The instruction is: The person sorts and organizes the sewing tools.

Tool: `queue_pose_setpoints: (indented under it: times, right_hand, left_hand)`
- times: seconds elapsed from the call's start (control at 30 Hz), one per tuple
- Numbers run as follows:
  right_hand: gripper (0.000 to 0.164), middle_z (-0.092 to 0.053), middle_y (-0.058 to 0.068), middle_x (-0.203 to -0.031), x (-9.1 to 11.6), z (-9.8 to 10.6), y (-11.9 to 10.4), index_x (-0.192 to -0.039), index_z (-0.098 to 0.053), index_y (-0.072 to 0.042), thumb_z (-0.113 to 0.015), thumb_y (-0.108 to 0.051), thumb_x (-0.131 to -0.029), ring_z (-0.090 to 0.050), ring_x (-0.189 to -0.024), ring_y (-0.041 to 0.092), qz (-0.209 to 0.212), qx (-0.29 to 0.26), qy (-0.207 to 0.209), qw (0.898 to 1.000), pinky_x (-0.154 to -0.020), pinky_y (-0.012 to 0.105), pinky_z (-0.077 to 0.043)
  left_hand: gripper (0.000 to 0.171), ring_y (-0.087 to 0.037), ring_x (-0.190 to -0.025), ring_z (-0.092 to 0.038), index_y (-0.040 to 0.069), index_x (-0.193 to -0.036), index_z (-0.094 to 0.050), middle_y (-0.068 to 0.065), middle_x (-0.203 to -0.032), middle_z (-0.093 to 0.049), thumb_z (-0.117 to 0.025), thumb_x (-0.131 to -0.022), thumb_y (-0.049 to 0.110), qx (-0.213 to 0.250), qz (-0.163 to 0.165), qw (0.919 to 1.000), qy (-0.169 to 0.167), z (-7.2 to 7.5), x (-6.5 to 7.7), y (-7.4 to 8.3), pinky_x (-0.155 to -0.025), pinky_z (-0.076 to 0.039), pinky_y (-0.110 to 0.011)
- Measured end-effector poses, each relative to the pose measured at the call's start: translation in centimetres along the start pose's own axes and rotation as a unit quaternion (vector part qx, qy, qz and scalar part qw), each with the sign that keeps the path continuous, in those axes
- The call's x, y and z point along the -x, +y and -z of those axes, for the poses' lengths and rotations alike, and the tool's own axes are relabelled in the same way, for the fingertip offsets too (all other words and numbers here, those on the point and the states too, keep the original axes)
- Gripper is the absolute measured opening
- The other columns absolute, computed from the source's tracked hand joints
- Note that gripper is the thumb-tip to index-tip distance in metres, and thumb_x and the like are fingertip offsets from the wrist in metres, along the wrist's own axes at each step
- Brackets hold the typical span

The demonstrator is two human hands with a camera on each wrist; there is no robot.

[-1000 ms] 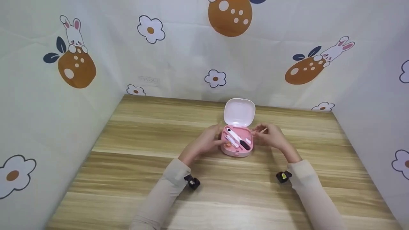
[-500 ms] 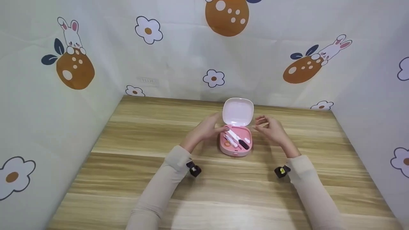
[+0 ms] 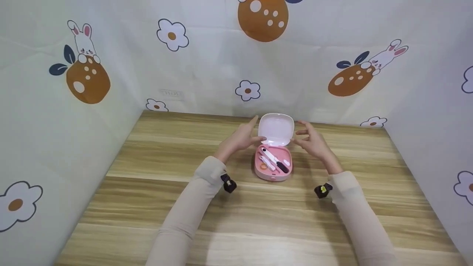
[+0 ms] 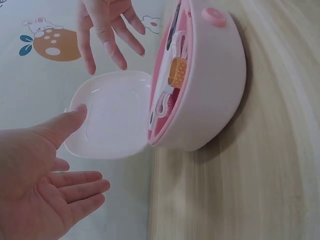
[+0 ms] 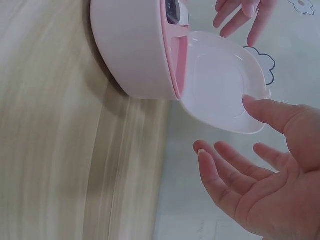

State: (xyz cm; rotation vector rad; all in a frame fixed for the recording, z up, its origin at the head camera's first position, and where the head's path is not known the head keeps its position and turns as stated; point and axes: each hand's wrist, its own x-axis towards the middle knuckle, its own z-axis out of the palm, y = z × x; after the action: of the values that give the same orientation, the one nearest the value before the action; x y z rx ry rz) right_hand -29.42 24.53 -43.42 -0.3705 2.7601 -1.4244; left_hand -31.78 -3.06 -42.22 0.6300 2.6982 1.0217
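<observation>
A small pink case [image 3: 272, 177] sits on the table with its pale pink lid [image 3: 276, 128] raised at the back. Inside lie a slim white tool with a black end [image 3: 275, 160], a bundle of pale thread [image 3: 266, 163] and an orange dimpled ring like a thimble [image 4: 177, 73]. My left hand [image 3: 240, 137] is spread at the lid's left edge, its thumb overlapping the lid's inner face. On the other side, my right hand [image 3: 314, 141] has its fingers extended, thumb near the lid's lower right corner. Neither hand grips anything.
The wood-grain table [image 3: 155, 155] runs back to a pale cloth wall [image 3: 207, 62] printed with rabbits and flowers, close behind the lid. Similar cloth walls stand at left and right. Small black cameras [image 3: 229, 183] are strapped at both wrists.
Both hands have moved away from me, from the case's sides up to the raised lid. The left thumb has left the tray. Case and contents stay in place.
</observation>
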Motion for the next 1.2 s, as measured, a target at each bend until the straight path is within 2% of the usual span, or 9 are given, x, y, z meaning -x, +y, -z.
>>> queue_pose_setpoints:
  times: [0.2, 0.37, 0.43, 0.57, 0.7, 0.77, 0.9, 1.07, 1.2]
  right_hand:
    - [0.073, -0.052, 0.041, -0.144, -0.6, 0.0, -0.5, -0.161, -0.03, 0.005, -0.068, -0.006, -0.1, -0.064, -0.121, 0.056, -0.008, -0.017, -0.015, 1.0, -0.09, 0.045, -0.062]
    - [0.072, -0.053, 0.042, -0.142, -0.8, -0.2, -0.9, -0.16, -0.031, 0.007, -0.069, -0.005, -0.1, -0.062, -0.123, 0.056, -0.001, -0.04, -0.025, 0.999, -0.083, 0.034, -0.062]
    - [0.072, -0.054, 0.042, -0.141, -0.8, -0.3, -0.9, -0.16, -0.031, 0.008, -0.069, -0.003, -0.099, -0.063, -0.122, 0.057, 0.001, -0.047, -0.025, 0.999, -0.08, 0.029, -0.061]
    - [0.072, -0.054, 0.042, -0.141, -0.8, -0.4, -0.6, -0.159, -0.031, 0.009, -0.068, -0.002, -0.099, -0.062, -0.122, 0.057, 0.007, -0.054, -0.021, 0.998, -0.081, 0.025, -0.06]
    - [0.07, -0.051, 0.042, -0.144, -0.6, -0.5, -0.4, -0.158, -0.032, 0.009, -0.069, 0.0, -0.098, -0.059, -0.127, 0.058, 0.015, -0.065, -0.019, 0.998, -0.094, 0.032, -0.062]
    - [0.07, -0.05, 0.042, -0.146, -0.5, -0.6, -0.4, -0.158, -0.032, 0.009, -0.068, 0.001, -0.098, -0.057, -0.129, 0.058, 0.017, -0.071, -0.018, 0.997, -0.101, 0.042, -0.061]
    - [0.069, -0.047, 0.042, -0.149, -0.2, -0.7, -0.4, -0.158, -0.032, 0.008, -0.067, 0.003, -0.099, -0.057, -0.13, 0.059, 0.02, -0.086, -0.016, 0.996, -0.103, 0.047, -0.059]
    - [0.065, -0.045, 0.039, -0.151, 0.2, -0.9, -0.4, -0.157, -0.034, 0.004, -0.065, 0.002, -0.101, -0.054, -0.134, 0.057, 0.021, -0.109, -0.009, 0.994, -0.103, 0.042, -0.059]
    - [0.059, -0.047, 0.038, -0.149, 0.6, -1.2, -0.3, -0.155, -0.035, 0.004, -0.062, 0.002, -0.103, -0.056, -0.131, 0.057, 0.025, -0.137, 0.001, 0.99, -0.094, 0.029, -0.061]
  left_hand:
    - [0.089, -0.036, -0.155, -0.037, 0.002, -0.168, -0.017, -0.023, -0.168, -0.035, -0.07, -0.103, 0.03, 0.015, -0.021, 0.9997, 0.004, 0.0, -0.6, 0.2, -0.129, -0.03, -0.045]
    - [0.085, -0.037, -0.149, -0.046, -0.002, -0.166, -0.023, -0.026, -0.163, -0.042, -0.071, -0.102, 0.026, 0.012, -0.044, 0.9989, 0.015, -0.2, -0.8, 0.3, -0.127, -0.035, -0.045]
    - [0.083, -0.038, -0.146, -0.05, -0.002, -0.165, -0.025, -0.026, -0.16, -0.046, -0.071, -0.102, 0.025, 0.013, -0.045, 0.9988, 0.017, -0.3, -0.8, 0.3, -0.125, -0.038, -0.045]
    - [0.081, -0.037, -0.144, -0.052, 0.001, -0.166, -0.026, -0.025, -0.159, -0.048, -0.071, -0.102, 0.026, 0.032, -0.038, 0.9986, 0.016, -0.4, -0.7, 0.4, -0.123, -0.042, -0.046]
    - [0.079, -0.037, -0.144, -0.052, 0.002, -0.165, -0.029, -0.024, -0.157, -0.051, -0.071, -0.102, 0.025, 0.043, -0.043, 0.9978, 0.026, -0.6, -0.3, 0.4, -0.122, -0.043, -0.046]
    - [0.078, -0.037, -0.143, -0.053, 0.002, -0.165, -0.03, -0.024, -0.157, -0.051, -0.071, -0.102, 0.024, 0.049, -0.047, 0.9972, 0.03, -0.8, -0.1, 0.4, -0.121, -0.044, -0.046]
    - [0.077, -0.037, -0.145, -0.051, 0.001, -0.164, -0.029, -0.025, -0.161, -0.046, -0.071, -0.102, 0.021, 0.082, -0.058, 0.9943, 0.035, -1.0, 0.3, 0.4, -0.122, -0.043, -0.045]
    - [0.075, -0.039, -0.146, -0.049, -0.001, -0.162, -0.031, -0.025, -0.163, -0.042, -0.071, -0.101, 0.017, 0.123, -0.068, 0.989, 0.044, -1.3, 0.9, 0.4, -0.122, -0.043, -0.046]
    - [0.07, -0.041, -0.146, -0.049, 0.001, -0.16, -0.033, -0.027, -0.161, -0.042, -0.071, -0.102, 0.014, 0.155, -0.07, 0.9842, 0.049, -1.6, 1.4, 0.3, -0.121, -0.044, -0.048]
